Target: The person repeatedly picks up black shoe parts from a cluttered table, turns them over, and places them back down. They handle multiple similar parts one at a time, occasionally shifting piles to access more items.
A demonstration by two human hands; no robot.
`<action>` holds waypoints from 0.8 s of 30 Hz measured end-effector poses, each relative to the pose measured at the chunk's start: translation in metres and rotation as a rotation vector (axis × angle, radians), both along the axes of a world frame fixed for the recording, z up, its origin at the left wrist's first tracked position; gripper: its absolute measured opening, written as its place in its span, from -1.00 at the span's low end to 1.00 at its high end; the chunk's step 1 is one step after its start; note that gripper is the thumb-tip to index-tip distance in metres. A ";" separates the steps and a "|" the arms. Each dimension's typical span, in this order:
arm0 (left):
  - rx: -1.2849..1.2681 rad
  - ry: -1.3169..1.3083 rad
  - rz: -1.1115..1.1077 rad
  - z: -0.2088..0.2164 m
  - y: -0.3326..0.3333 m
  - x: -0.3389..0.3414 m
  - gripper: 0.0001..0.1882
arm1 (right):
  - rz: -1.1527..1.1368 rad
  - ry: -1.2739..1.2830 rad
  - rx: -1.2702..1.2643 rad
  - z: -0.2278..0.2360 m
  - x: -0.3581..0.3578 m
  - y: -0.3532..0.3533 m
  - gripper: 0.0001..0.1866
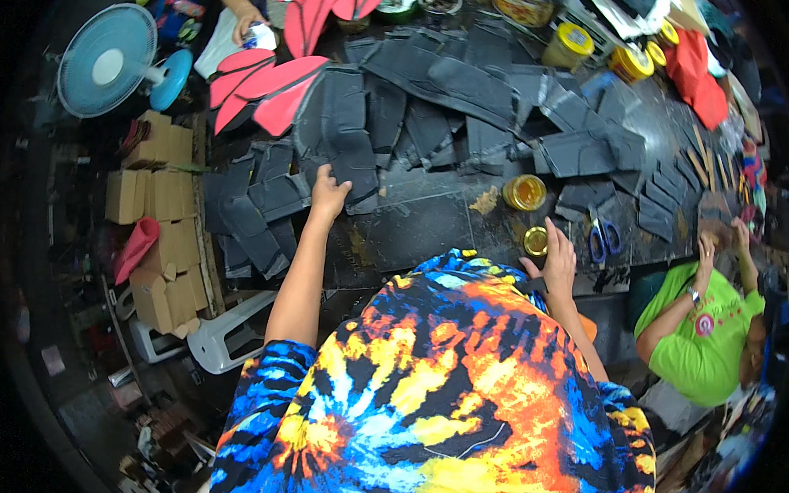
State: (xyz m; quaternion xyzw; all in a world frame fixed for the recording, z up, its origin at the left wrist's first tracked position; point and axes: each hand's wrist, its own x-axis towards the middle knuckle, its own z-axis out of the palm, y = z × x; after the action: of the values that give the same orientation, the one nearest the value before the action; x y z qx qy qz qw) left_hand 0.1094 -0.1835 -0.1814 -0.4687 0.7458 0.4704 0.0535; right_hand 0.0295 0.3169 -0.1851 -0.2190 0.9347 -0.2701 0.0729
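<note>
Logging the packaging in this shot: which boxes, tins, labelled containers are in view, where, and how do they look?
Cardboard boxes: stacked left of the table, plain brown.
Open tin: centre of the table, round, amber inside.
Small tin: at the right hand, round, yellow.
Yellow-lidded tins: far right of the table, round.
Left hand: on a dark cut piece, no package.

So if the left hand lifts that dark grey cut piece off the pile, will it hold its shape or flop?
Probably flop a little: the dark grey cut sheet piece under the left hand looks thin and flat, and its neighbours drape over one another. It is likely light for its size. Its matte surface suggests it would not slip much, though overlapping pieces may drag along.
</note>
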 end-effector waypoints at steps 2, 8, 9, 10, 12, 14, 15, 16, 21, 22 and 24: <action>-0.111 0.064 -0.042 0.002 0.010 0.002 -0.11 | 0.019 0.037 -0.047 -0.009 -0.002 -0.003 0.09; -0.738 0.395 -0.370 0.050 0.070 -0.025 -0.12 | 0.004 0.046 -0.166 -0.013 -0.010 -0.013 -0.02; -0.755 0.462 -0.421 0.059 0.081 -0.030 -0.16 | 0.005 0.046 -0.202 -0.007 -0.012 -0.015 -0.04; -0.774 0.530 -0.470 0.067 0.092 -0.037 -0.19 | 0.007 0.063 -0.247 0.000 -0.015 -0.017 -0.05; -0.521 0.612 -0.497 0.074 0.118 -0.048 -0.47 | -0.090 -0.005 -0.328 0.022 -0.022 -0.020 -0.07; -0.266 0.536 -0.676 0.073 0.142 -0.056 -0.53 | -0.124 0.029 -0.415 0.046 -0.037 -0.025 -0.07; -0.162 0.462 -0.781 0.068 0.155 -0.063 -0.46 | -0.100 0.043 -0.419 0.058 -0.047 -0.027 -0.07; -0.060 0.401 -0.882 0.060 0.169 -0.069 -0.40 | -0.076 0.053 -0.418 0.068 -0.056 -0.031 -0.07; -0.082 0.488 -0.859 0.017 0.234 -0.097 -0.04 | 0.108 0.041 -0.451 0.096 -0.090 -0.058 -0.05; -0.089 0.550 -0.853 0.009 0.238 -0.103 -0.03 | 0.155 0.056 -0.428 0.097 -0.095 -0.063 -0.05; -0.093 0.547 -0.861 -0.003 0.242 -0.113 -0.01 | 0.222 0.036 -0.314 0.095 -0.097 -0.077 -0.01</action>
State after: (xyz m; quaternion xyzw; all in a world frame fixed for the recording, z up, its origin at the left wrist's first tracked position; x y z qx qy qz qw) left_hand -0.0036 0.0589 -0.1848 0.0196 0.8781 0.4775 0.0244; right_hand -0.0679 0.2403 -0.0905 -0.3341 0.8524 -0.3992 0.0504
